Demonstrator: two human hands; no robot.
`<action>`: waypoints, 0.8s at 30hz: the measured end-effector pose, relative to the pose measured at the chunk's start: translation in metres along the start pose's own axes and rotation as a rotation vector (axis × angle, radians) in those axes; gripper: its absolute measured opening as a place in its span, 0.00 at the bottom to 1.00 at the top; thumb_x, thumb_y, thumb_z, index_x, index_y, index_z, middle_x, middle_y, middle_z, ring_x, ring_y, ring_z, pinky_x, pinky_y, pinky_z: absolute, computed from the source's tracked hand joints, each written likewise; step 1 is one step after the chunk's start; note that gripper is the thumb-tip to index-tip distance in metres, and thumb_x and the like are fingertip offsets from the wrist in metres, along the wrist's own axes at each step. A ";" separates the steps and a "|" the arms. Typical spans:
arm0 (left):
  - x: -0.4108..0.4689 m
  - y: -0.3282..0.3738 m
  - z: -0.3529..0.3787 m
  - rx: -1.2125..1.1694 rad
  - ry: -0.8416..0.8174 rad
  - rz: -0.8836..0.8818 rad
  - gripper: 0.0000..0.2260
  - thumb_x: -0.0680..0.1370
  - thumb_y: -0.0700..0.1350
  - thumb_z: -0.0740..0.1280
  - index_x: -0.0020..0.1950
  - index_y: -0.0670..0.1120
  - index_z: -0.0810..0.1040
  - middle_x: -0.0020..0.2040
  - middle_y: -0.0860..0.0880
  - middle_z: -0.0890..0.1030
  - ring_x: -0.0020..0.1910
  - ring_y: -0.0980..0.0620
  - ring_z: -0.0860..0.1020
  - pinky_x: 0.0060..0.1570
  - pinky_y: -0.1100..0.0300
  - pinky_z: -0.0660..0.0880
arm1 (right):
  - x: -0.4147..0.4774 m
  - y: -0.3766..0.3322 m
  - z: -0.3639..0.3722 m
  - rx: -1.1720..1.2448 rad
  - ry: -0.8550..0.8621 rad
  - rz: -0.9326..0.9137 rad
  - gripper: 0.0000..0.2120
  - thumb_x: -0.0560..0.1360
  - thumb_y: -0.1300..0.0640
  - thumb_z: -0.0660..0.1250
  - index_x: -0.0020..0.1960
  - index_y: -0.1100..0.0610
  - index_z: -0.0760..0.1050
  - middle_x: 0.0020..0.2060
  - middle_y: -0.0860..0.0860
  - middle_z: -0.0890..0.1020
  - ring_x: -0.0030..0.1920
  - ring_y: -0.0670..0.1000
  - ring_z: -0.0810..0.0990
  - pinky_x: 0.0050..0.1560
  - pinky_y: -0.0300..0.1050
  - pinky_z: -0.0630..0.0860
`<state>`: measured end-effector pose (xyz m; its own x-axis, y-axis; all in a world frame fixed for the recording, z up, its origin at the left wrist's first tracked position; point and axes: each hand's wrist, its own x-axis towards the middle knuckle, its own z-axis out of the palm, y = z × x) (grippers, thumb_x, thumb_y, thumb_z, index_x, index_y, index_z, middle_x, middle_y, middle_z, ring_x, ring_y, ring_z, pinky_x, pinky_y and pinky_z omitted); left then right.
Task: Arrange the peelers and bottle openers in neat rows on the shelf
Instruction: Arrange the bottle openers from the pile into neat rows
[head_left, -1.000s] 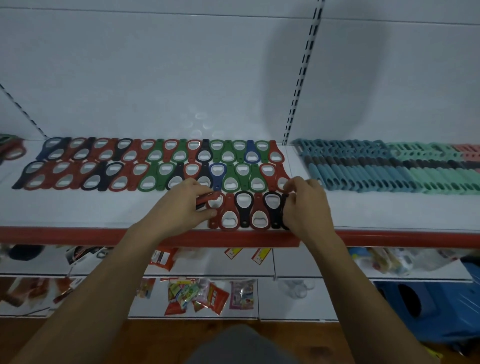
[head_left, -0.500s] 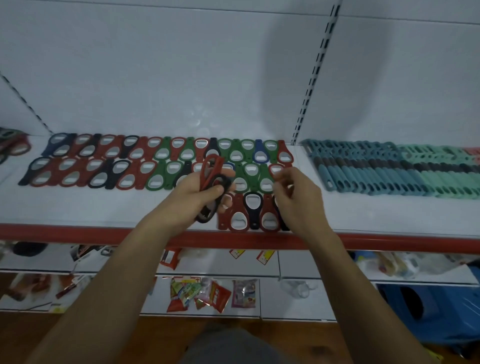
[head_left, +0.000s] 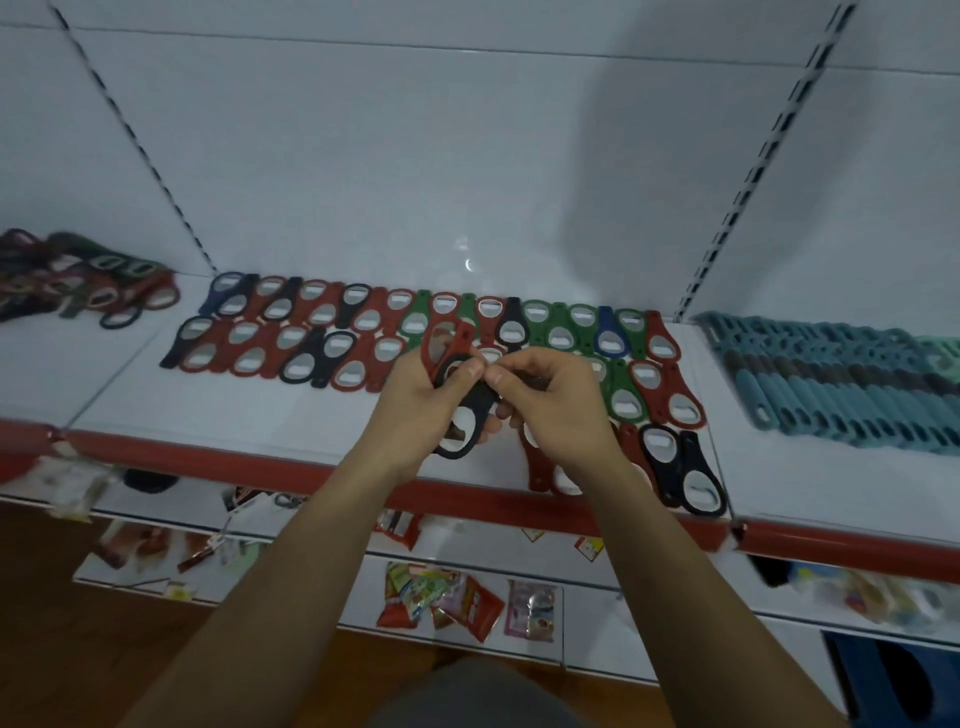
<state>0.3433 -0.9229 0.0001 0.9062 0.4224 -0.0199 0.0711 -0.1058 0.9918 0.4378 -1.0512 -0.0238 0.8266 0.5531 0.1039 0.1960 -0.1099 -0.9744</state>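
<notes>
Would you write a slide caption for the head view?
Left hand grips a red bottle opener and a black bottle opener; right hand pinches the black one.

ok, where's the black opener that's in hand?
Head view, centre: left hand grips the black opener with a red opener above the shelf's red front edge; right hand pinches its top.

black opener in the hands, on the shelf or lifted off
Lifted off: left hand grips the black opener above the shelf, right hand pinching its end.

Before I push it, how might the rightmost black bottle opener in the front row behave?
Probably stiff: the black bottle opener holds a flat moulded shape. Lying flat, it shouldn't roll. It likely slides on the glossy shelf.
</notes>
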 end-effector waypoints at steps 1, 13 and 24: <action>0.002 -0.001 -0.003 -0.015 0.018 -0.008 0.07 0.85 0.43 0.63 0.57 0.42 0.79 0.43 0.42 0.86 0.38 0.40 0.86 0.39 0.42 0.84 | 0.003 -0.002 0.003 -0.017 -0.007 0.013 0.04 0.79 0.61 0.70 0.47 0.60 0.83 0.33 0.52 0.84 0.31 0.48 0.81 0.32 0.42 0.76; 0.028 -0.025 -0.043 0.576 -0.237 0.239 0.03 0.79 0.47 0.72 0.51 0.52 0.78 0.42 0.55 0.79 0.41 0.57 0.78 0.41 0.63 0.73 | 0.031 0.004 -0.003 -0.580 -0.152 -0.018 0.03 0.75 0.56 0.75 0.46 0.55 0.87 0.35 0.46 0.85 0.34 0.42 0.80 0.33 0.33 0.71; 0.027 -0.053 -0.031 0.888 -0.492 0.361 0.18 0.78 0.56 0.71 0.66 0.52 0.78 0.57 0.55 0.72 0.51 0.53 0.76 0.53 0.52 0.77 | -0.008 0.018 -0.030 -0.798 0.007 0.058 0.05 0.76 0.55 0.73 0.50 0.52 0.86 0.46 0.46 0.85 0.41 0.41 0.78 0.44 0.34 0.75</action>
<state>0.3507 -0.8776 -0.0491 0.9883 -0.1524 0.0108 -0.1368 -0.8508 0.5073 0.4502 -1.0820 -0.0360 0.8499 0.5234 0.0614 0.4688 -0.6977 -0.5418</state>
